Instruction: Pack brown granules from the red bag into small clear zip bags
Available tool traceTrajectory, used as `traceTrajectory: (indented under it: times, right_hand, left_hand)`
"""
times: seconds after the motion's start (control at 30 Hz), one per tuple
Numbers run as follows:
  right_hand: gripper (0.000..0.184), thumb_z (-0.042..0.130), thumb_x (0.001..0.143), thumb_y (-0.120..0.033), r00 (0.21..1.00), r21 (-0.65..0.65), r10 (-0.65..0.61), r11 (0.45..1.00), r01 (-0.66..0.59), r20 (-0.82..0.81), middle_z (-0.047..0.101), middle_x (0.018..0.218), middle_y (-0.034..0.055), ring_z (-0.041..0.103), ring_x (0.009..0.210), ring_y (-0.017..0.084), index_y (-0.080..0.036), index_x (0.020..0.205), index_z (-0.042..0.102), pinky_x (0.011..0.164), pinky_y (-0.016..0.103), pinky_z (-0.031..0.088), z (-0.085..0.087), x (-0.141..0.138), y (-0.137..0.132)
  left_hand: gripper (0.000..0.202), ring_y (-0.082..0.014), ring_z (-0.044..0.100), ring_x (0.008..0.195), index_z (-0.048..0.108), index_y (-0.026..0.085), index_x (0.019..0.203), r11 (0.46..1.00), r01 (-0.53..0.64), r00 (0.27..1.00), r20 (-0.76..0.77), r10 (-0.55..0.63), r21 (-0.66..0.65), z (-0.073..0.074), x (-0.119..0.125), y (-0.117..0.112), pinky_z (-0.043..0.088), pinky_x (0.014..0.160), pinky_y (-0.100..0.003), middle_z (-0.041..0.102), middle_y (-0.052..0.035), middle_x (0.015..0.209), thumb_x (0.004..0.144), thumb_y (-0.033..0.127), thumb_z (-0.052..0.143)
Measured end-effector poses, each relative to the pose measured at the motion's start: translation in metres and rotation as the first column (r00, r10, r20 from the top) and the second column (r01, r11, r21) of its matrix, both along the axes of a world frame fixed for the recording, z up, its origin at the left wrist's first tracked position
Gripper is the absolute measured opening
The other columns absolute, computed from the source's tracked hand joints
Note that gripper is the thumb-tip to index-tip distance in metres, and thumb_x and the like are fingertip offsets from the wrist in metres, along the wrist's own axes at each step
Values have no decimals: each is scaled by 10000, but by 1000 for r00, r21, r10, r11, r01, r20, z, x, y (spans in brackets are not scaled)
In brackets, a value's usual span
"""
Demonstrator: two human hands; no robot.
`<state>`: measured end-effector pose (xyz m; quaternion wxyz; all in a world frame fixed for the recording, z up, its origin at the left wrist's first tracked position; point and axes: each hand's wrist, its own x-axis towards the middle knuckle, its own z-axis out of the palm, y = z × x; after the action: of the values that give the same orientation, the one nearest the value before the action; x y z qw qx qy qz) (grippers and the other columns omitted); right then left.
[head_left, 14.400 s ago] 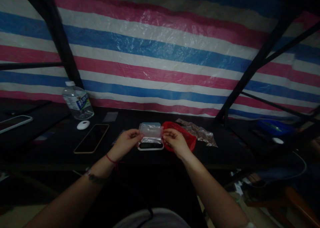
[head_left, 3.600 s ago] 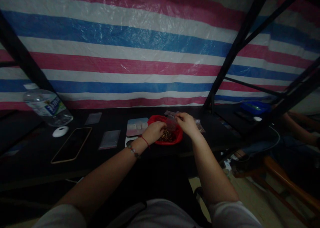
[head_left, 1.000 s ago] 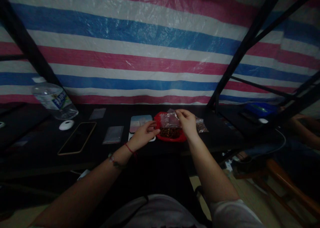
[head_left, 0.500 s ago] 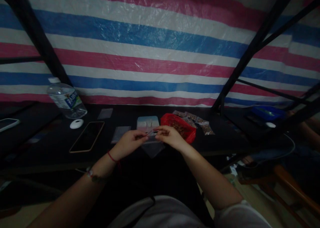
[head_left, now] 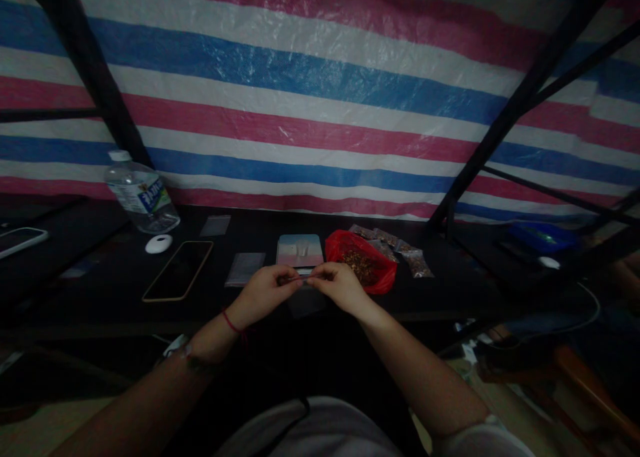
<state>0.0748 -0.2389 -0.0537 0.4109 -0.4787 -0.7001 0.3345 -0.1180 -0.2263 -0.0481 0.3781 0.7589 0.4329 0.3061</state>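
Note:
My left hand (head_left: 263,290) and my right hand (head_left: 339,286) meet at the near edge of the dark table, both pinching the top edge of a small clear plastic bag (head_left: 306,298) that hangs between them. Just behind the hands lies a small scale (head_left: 300,251) with a pale platform. To its right sits a red bag (head_left: 361,269) holding brownish bits. Several filled clear packets (head_left: 400,253) lie behind and right of the red bag.
An empty clear bag (head_left: 245,269) and another (head_left: 215,225) lie left of the scale. A phone (head_left: 179,279), a white round object (head_left: 159,243) and a water bottle (head_left: 141,193) stand further left. A striped tarp hangs behind; black frame bars (head_left: 480,157) rise right.
One second ago my right hand held the bag up over the red bag. Both hands then brought it down in front of the scale, pinching its top edge, and have shifted slightly nearer.

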Motion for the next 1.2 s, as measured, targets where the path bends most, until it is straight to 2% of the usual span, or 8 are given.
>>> traceTrajectory:
  times: [0.1,0.23,0.47,0.57,0.7,0.83,1.0,1.2]
  right_hand:
    - [108,643,762,-252,997,46,-37,998,34,64,681,661,0,589,603,128,-187,716,715,571,218,413,1,-4,-2]
    - [105,636,773,-246,997,72,-55,996,50,60,701,705,3,603,627,136,-199,749,727,597,227,430,0,-6,-3]
    - [93,657,772,-248,998,80,-6,997,0,70,708,703,3,617,635,138,-208,750,739,594,224,433,0,-7,-6]
    - [83,667,763,-248,997,103,-41,994,34,63,715,715,6,626,647,145,-212,741,739,618,235,448,3,-7,-8]
    - [88,707,727,-271,994,63,-113,992,112,13,709,682,18,629,626,154,-188,715,735,600,239,448,10,-1,-8]
    - [102,672,755,-256,996,56,-84,995,83,13,714,700,21,636,642,153,-184,715,732,607,238,444,15,7,-3]
    - [111,686,738,-275,995,60,-100,993,101,-26,704,684,21,629,629,148,-176,702,721,609,237,443,7,8,3]
    - [148,660,760,-306,996,63,-45,997,50,-77,687,700,20,604,641,137,-167,734,703,608,233,431,3,5,4]
  left_hand:
    - [284,-171,609,697,665,162,781,996,-40,999,-34,42,75,-2,4,-4,460,631,-257,678,-38,759,810,413,536]
    - [239,-179,618,715,660,170,790,977,-103,991,-66,117,187,-3,8,-7,466,654,-273,687,-49,787,816,369,530]
    - [235,-174,629,712,684,182,798,977,-46,996,-63,60,210,2,8,-12,468,667,-270,693,-37,778,821,364,536]
    - [245,-179,628,724,686,183,806,967,-60,993,-80,82,247,5,6,-13,465,673,-275,693,-39,786,820,376,535]
    - [275,-187,633,734,690,183,804,966,-88,990,-84,111,242,8,-1,-8,467,669,-275,699,-44,798,809,417,546]
    - [298,-197,633,763,687,171,807,954,-122,978,-129,162,273,10,-6,0,461,684,-280,703,-58,828,811,430,540]
    - [308,-193,629,730,693,179,781,964,-129,971,-168,171,232,13,-10,4,445,645,-272,703,-46,791,796,449,547]
    - [308,-182,623,668,696,179,737,979,-165,981,-85,175,116,12,-12,7,458,640,-268,702,-32,724,725,476,615]
